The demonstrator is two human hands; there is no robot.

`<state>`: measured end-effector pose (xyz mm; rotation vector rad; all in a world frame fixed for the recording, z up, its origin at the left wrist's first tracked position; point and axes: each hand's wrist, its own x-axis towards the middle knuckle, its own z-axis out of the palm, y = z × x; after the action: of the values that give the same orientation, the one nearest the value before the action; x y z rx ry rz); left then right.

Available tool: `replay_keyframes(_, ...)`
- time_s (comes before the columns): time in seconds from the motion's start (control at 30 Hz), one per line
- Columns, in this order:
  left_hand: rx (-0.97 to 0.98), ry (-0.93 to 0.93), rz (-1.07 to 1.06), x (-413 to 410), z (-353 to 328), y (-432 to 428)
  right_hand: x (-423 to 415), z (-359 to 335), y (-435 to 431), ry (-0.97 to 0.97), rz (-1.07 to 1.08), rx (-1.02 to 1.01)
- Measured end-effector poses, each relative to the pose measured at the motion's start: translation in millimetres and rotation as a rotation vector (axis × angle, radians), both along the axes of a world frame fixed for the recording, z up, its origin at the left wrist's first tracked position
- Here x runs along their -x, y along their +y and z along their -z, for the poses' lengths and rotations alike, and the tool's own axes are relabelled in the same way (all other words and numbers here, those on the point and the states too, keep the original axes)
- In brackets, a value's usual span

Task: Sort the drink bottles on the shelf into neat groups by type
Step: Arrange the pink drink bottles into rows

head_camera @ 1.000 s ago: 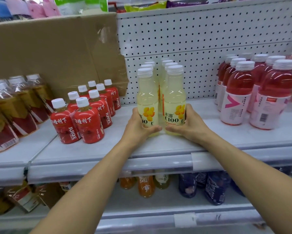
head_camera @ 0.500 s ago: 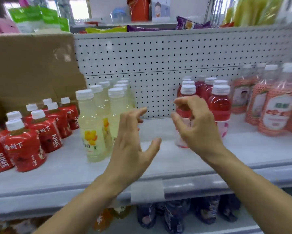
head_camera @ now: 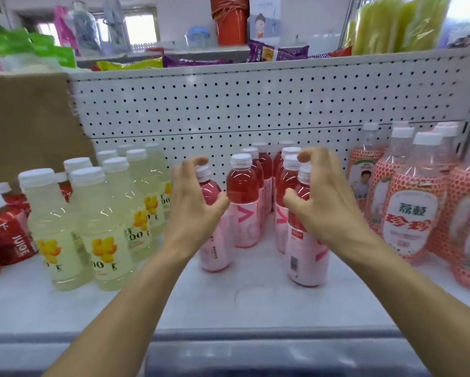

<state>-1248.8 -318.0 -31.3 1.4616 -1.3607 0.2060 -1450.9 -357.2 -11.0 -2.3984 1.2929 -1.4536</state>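
Red drink bottles with pink labels and white caps (head_camera: 243, 202) stand upright on the white shelf deck (head_camera: 255, 303) in two loose, uneven rows; this group serves as the landmark. The rows run back toward the white perforated panel (head_camera: 255, 104) behind it. Each bottle's long axis is vertical.

Both hands are directly in front of the group, held apart. The left hand (head_camera: 193, 210) covers the left front bottle (head_camera: 216, 248). The right hand (head_camera: 326, 202) covers the right front bottle (head_camera: 305, 254). The fingers of both hands are spread and half curled, clamped on nothing. Whether any fingertip touches a bottle cannot be told. Each hand is nearer its own row, so a two-handed squeeze is probably the coming step.

To the left of the group, well clear, stand pale yellow bottles with orange-flower labels (head_camera: 106, 227). Beyond them are small red juice bottles (head_camera: 5, 232). Just right of the group are clear bottles with orange net-pattern labels (head_camera: 410, 213), close to the right wrist. A wide outward sweep of the wrist risks knocking them.
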Motion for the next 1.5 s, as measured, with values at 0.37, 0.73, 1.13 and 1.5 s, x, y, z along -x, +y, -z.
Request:
replay_keyframes(0.37,0.068,-0.415,-0.246,-16.8,-28.5,-12.3,32.8,-26.2,-37.3,0.246,0.264,0.037)
replay_keyframes(0.73,-0.676,-0.715,0.009,14.0,-88.5,-66.4,-15.6,-69.5,-75.0,0.712,0.075,-0.242)
replay_keyframes(1.13,-0.972,-0.844,-0.184,-36.5,-119.3,-72.2,-0.2,-105.9,-100.5,0.994,0.275,-0.390)
replay_keyframes(1.5,-0.822,-0.799,0.182,5.1,-112.2,-135.6,-23.3,-107.8,-139.0,0.971,0.080,-0.463)
